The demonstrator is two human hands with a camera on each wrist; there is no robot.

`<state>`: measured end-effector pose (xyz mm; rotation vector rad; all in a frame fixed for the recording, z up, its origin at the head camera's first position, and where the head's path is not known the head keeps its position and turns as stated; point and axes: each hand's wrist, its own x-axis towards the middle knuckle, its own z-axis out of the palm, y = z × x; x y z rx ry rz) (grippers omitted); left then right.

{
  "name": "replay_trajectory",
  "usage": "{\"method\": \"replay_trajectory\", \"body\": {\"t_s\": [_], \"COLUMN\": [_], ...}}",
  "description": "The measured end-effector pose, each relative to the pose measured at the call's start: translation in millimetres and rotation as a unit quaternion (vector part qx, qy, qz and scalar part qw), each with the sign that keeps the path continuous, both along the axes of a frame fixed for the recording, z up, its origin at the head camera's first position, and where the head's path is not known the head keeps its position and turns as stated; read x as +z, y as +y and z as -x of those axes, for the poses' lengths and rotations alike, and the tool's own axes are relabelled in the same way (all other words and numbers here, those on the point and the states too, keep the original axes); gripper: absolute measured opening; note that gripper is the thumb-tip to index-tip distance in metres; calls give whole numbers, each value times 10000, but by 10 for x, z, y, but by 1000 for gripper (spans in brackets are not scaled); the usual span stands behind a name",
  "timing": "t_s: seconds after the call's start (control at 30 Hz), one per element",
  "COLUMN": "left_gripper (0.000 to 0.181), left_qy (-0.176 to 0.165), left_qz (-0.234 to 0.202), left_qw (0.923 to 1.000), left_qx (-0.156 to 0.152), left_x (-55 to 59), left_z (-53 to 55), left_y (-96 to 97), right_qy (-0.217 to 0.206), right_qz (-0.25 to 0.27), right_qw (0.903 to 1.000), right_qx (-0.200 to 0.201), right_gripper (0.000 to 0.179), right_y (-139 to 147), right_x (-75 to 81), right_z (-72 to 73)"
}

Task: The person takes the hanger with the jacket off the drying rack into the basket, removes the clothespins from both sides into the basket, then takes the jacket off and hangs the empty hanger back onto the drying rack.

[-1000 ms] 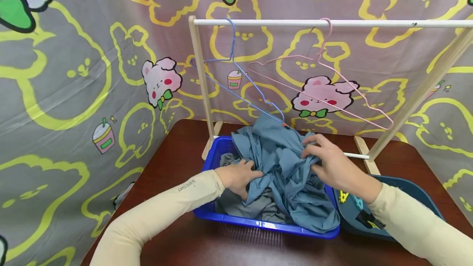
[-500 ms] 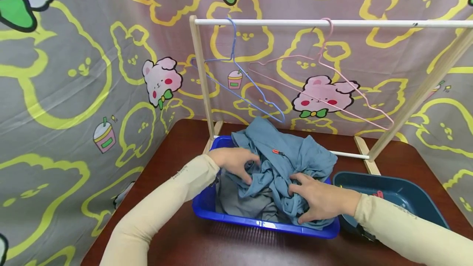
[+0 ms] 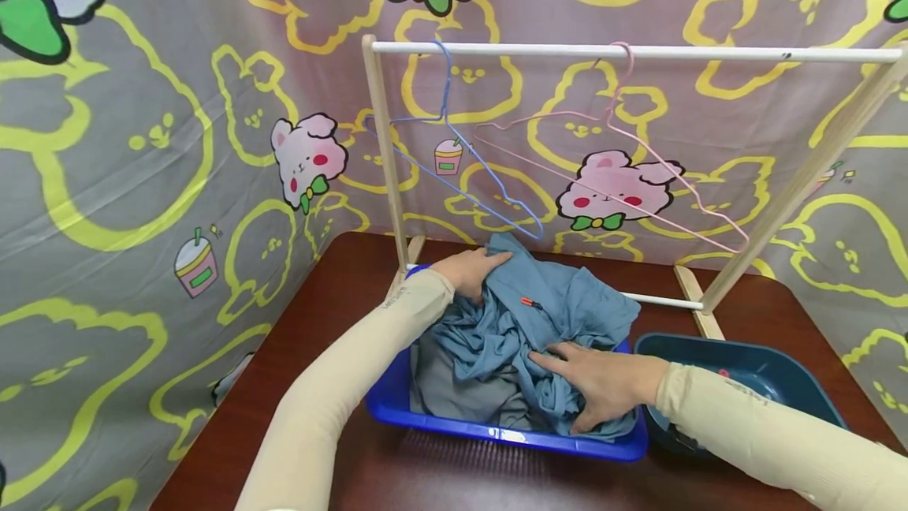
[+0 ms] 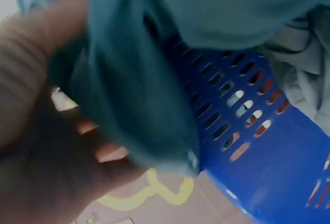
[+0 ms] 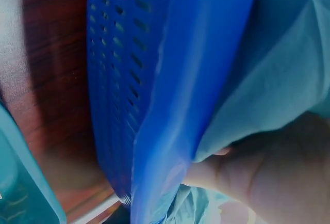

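A crumpled blue garment [image 3: 567,294] with a small orange-and-black tab lies heaped in the blue perforated basket [image 3: 454,423] in the head view. Beneath its front left part shows a grey cloth [image 3: 464,389]. My left hand [image 3: 470,270] is at the heap's back left edge. In the left wrist view, a fold of the blue garment [image 4: 134,90] lies between its thumb and curled fingers. My right hand [image 3: 606,381] rests with spread fingers on the heap's front right. The right wrist view has its thumb by the basket rim [image 5: 180,95], partly under the blue cloth.
Behind the basket stands a wooden rack with a white rail [image 3: 539,50], bearing a blue hanger [image 3: 489,168] and a pink hanger [image 3: 660,148]. A dark teal tray [image 3: 773,373] sits right of the basket on the brown table [image 3: 312,322].
The right hand came from the garment's back right to its front right, and the garment spread toward the right. My left hand moved from the front left up to the back left edge.
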<state>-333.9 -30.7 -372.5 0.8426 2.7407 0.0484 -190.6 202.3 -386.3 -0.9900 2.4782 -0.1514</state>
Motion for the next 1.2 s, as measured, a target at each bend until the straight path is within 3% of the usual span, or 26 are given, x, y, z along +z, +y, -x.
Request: {"method": "replay_trajectory", "body": {"t_s": [0.07, 0.17, 0.27, 0.33, 0.5, 0.63, 0.73, 0.8, 0.87, 1.03, 1.2], "left_gripper": [78, 52, 31, 27, 22, 27, 34, 34, 34, 32, 30], "left_qy": [374, 1151, 1824, 2115, 2239, 2271, 2348, 2266, 1993, 783, -41], "left_qz": [182, 308, 148, -98, -529, -637, -656, -507, -270, 305, 493], "left_qw": [9988, 9911, 9797, 9733, 9695, 9691, 9660, 9664, 9706, 9831, 9847], "left_qx": [-242, -599, -814, -888, -846, -715, -861, -1098, -1323, -1629, -1670], "left_x": [-57, -124, -145, -132, 0, 214, 379, 432, 409, 118, -120], "left_z": [30, 68, 91, 99, 28, -155, -327, -433, -524, -659, -673], "left_y": [21, 28, -1, -29, -93, -160, -225, -272, -317, -355, -308], "right_qy": [-137, -200, -189, -178, -193, -242, -272, -310, -345, -470, -673], "right_qz": [-197, -430, -571, -619, -704, -744, -747, -717, -698, -684, -440], "right_qw": [9997, 9988, 9981, 9978, 9971, 9966, 9964, 9965, 9965, 9962, 9965], "right_qx": [-60, -107, -124, -145, -220, -252, -283, -308, -304, -266, -232], "right_gripper": [101, 100, 101, 101, 100, 99, 98, 98, 97, 93, 83], "right_y": [-19, -46, -73, -89, -109, -112, -110, -105, -100, -68, 20], "right_x": [-7, -16, -17, -13, -3, -5, -11, -16, -18, 17, 144], "right_z": [16, 40, 60, 65, 62, 60, 65, 71, 76, 71, 32]}}
